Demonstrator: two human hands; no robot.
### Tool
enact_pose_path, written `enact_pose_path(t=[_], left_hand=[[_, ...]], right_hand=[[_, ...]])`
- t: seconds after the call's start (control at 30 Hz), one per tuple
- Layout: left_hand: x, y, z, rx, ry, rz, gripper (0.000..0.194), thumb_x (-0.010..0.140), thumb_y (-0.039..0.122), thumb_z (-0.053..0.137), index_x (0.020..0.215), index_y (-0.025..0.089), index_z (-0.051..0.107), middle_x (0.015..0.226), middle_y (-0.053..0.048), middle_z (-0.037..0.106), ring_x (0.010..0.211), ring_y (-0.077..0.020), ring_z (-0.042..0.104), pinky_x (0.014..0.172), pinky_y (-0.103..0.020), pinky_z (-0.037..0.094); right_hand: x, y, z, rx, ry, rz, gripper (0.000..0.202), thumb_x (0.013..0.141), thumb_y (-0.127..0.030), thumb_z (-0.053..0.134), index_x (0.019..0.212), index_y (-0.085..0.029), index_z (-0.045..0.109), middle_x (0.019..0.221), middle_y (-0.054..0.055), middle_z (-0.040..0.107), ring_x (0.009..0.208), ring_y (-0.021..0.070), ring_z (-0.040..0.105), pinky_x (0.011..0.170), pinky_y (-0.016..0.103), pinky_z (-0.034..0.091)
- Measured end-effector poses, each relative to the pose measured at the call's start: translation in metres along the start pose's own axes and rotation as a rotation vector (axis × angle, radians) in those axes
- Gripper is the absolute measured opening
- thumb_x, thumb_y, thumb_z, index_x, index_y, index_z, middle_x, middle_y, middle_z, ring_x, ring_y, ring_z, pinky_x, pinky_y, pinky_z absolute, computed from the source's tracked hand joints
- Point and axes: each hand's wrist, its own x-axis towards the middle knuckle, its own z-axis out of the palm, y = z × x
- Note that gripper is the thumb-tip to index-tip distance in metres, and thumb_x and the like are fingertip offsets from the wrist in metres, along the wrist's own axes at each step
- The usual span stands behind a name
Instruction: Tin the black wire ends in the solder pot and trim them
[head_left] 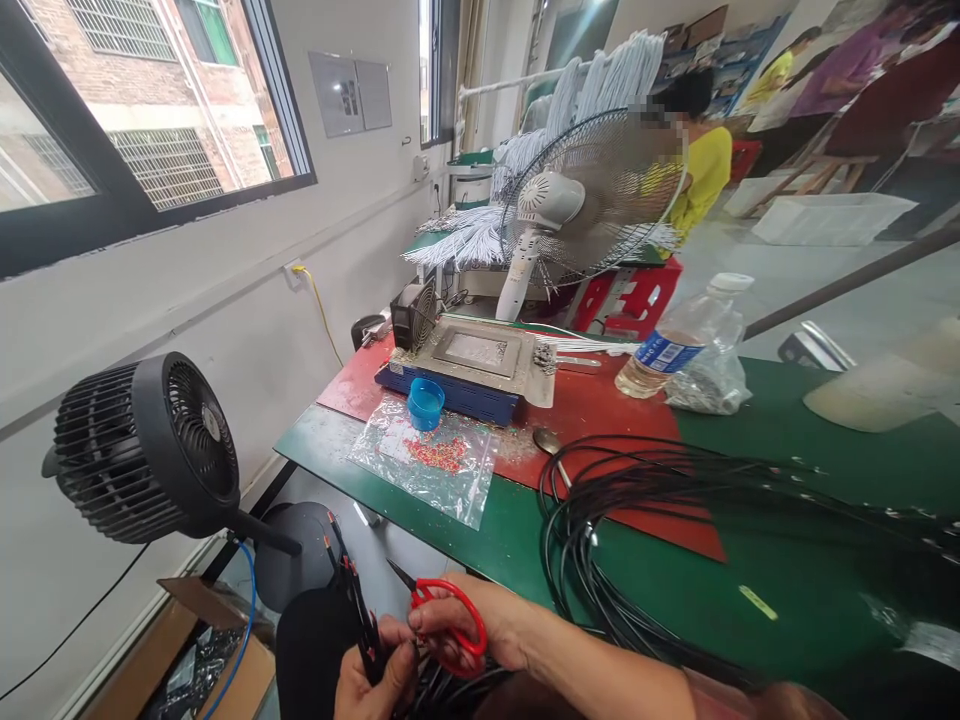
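Observation:
My left hand (373, 685) is closed around a bundle of black cables (361, 612), whose upper ends show short red and orange wire tips. Red-handled scissors (478, 622) sit in my right hand (444, 612), with the dark blades pointing up and left. The fingertips of both hands meet low in the view, in front of the table edge. Whether the blades are apart is hard to make out. More black cable lies below my hands, and a large coil of black cable (577, 540) rests on the table to their right.
On the table (480, 540) are a plastic bag with small red bits (442, 455), a blue cap (426, 403), a solder pot (472, 350), a spoon (547, 440) and a bottle (660, 350). A black fan (150, 450) stands left, above a cardboard box (240, 680). Co-workers sit beyond.

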Motion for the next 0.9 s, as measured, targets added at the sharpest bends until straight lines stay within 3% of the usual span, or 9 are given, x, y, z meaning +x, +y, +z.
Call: enact_pose_path(t=[0.13, 0.3, 0.43, 0.57, 0.67, 0.73, 0.8, 0.9], left_hand=[[0.0, 0.001, 0.001, 0.005, -0.012, 0.033, 0.028, 0.06, 0.043, 0.067, 0.064, 0.015, 0.062, 0.043, 0.007, 0.036, 0.042, -0.0027, 0.028, 0.047, -0.024, 0.015], [0.003, -0.005, -0.001, -0.098, 0.113, -0.054, 0.041, 0.055, 0.05, 0.069, 0.074, 0.015, 0.061, 0.038, 0.004, 0.048, 0.036, -0.005, 0.036, 0.044, -0.023, 0.017], [0.004, -0.006, 0.0, -0.143, 0.132, -0.056, 0.043, 0.052, 0.051, 0.071, 0.074, 0.015, 0.061, 0.037, 0.003, 0.05, 0.035, -0.0049, 0.036, 0.042, -0.021, 0.018], [0.005, -0.007, 0.001, -0.109, 0.147, -0.013, 0.04, 0.051, 0.049, 0.072, 0.071, 0.015, 0.063, 0.035, 0.002, 0.052, 0.034, -0.005, 0.037, 0.04, -0.02, 0.022], [0.008, -0.009, -0.001, -0.151, 0.167, -0.002, 0.039, 0.05, 0.047, 0.074, 0.071, 0.015, 0.065, 0.041, 0.0, 0.058, 0.039, -0.0086, 0.047, 0.043, -0.021, 0.033], [0.01, -0.008, -0.002, -0.247, 0.218, -0.053, 0.038, 0.047, 0.043, 0.077, 0.072, 0.016, 0.066, 0.049, -0.003, 0.065, 0.047, -0.0118, 0.055, 0.049, -0.023, 0.04], [0.012, -0.006, -0.003, -0.365, 0.276, -0.132, 0.038, 0.044, 0.038, 0.079, 0.073, 0.017, 0.066, 0.057, -0.004, 0.068, 0.055, -0.0138, 0.06, 0.051, -0.023, 0.042], [0.013, -0.003, -0.001, -0.481, 0.281, -0.199, 0.033, 0.046, 0.032, 0.079, 0.073, 0.019, 0.066, 0.053, -0.001, 0.065, 0.052, -0.0118, 0.058, 0.049, -0.022, 0.042]], right_hand=[[0.002, 0.006, -0.002, -0.019, 0.022, -0.02, 0.025, 0.06, -0.035, 0.066, 0.058, -0.012, 0.056, 0.04, -0.005, 0.045, 0.032, 0.0037, 0.036, 0.032, 0.014, 0.025], [0.001, 0.013, -0.003, -0.005, -0.044, -0.232, 0.044, 0.059, -0.053, 0.069, 0.057, -0.013, 0.052, 0.042, -0.004, 0.046, 0.035, 0.0053, 0.039, 0.034, 0.017, 0.027], [-0.002, 0.013, 0.001, -0.038, -0.081, -0.272, 0.046, 0.059, -0.055, 0.069, 0.057, -0.013, 0.05, 0.044, -0.005, 0.044, 0.037, 0.0039, 0.036, 0.036, 0.017, 0.024], [0.002, 0.015, 0.006, -0.037, -0.024, -0.306, 0.049, 0.058, -0.059, 0.068, 0.052, -0.015, 0.046, 0.04, -0.005, 0.041, 0.034, 0.0044, 0.032, 0.035, 0.019, 0.02], [0.006, 0.017, 0.005, -0.086, 0.069, -0.346, 0.049, 0.058, -0.062, 0.066, 0.058, -0.016, 0.047, 0.042, -0.006, 0.041, 0.036, 0.0057, 0.033, 0.037, 0.019, 0.022], [0.006, 0.019, 0.002, -0.295, 0.219, -0.457, 0.045, 0.062, -0.059, 0.065, 0.062, -0.016, 0.052, 0.047, -0.005, 0.045, 0.041, 0.0072, 0.037, 0.041, 0.02, 0.026], [0.005, 0.021, -0.001, -0.673, 0.371, -0.67, 0.038, 0.071, -0.052, 0.062, 0.064, -0.015, 0.058, 0.054, -0.001, 0.051, 0.051, 0.01, 0.043, 0.047, 0.022, 0.028], [0.004, 0.024, -0.003, -1.256, 0.439, -1.047, 0.026, 0.085, -0.034, 0.049, 0.071, -0.017, 0.062, 0.06, 0.003, 0.056, 0.057, 0.0123, 0.045, 0.051, 0.026, 0.027]])
